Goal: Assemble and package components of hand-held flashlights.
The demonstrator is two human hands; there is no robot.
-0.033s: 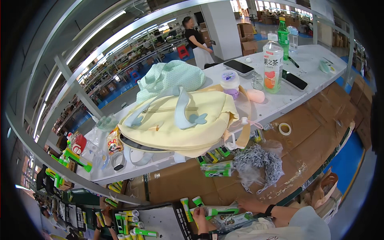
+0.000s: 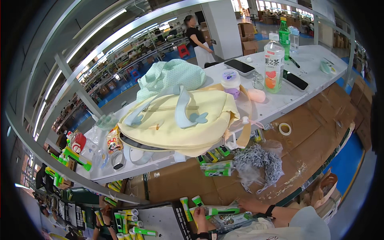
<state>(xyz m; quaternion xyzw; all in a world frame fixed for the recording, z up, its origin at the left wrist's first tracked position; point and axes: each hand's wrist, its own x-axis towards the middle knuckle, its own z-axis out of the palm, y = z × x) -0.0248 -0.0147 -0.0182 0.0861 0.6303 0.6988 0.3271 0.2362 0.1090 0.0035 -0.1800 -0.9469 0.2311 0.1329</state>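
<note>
At the lower middle, a green and white flashlight [image 2: 223,210] lies lengthwise in a clear plastic bag between my two hands. My left hand [image 2: 199,216] is closed at the bag's left end, fingers pinched together. The bag's right end meets the fingers of my right hand [image 2: 252,205], which look curled onto it, though their tips are partly hidden. Beneath sit more clear bags with a printed card [image 2: 240,218]. Two loose flashlights, one yellow-green [image 2: 186,209] and one with a green head [image 2: 197,201], lie just beyond my left hand.
A black crate [image 2: 181,218] and several flashlights [image 2: 130,224] are on the left. Ahead, cardboard [image 2: 308,132] carries a heap of grey cords [image 2: 260,166], bagged flashlights [image 2: 217,169] and a tape roll [image 2: 285,129]. A raised shelf [image 2: 276,105] holds a yellow bag [image 2: 172,124], bottles and phones. Co-workers are nearby.
</note>
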